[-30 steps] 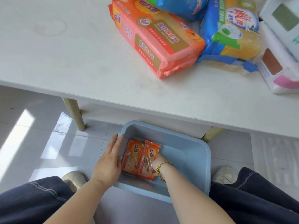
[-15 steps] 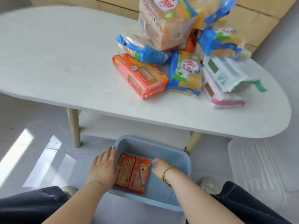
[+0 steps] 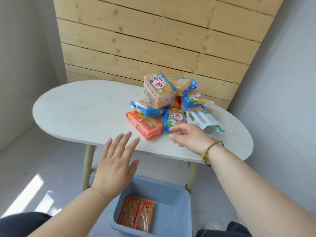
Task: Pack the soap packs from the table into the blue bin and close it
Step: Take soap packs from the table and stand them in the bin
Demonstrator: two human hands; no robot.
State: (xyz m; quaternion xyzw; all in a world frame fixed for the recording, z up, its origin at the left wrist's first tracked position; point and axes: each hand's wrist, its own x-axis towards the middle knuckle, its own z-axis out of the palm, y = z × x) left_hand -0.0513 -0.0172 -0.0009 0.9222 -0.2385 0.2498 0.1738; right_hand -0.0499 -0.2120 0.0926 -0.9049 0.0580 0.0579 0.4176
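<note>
A: Head view: the right hand reaches over the table edge, fingers loosely curled and holding nothing, tips just beside the blue-and-yellow soap pack. The left hand hangs flat and spread wide, also bare, near the orange soap pack.

B: How do those packs look to handle?

A: Likely dense bricks in slick film, stiff enough to pinch across the short sides; the glossy wrap may slip, so a grip around the body seems safer than the crimped ends.

B: And the rest?

A: The heap stands loosely stacked on the white oval table, top packs tilted, so pulling a lower one could topple it. Two orange packs lie side by side in the blue bin on the pale tiled floor, below the table's near edge. No lid shows. A wood-plank panel backs the table.
</note>
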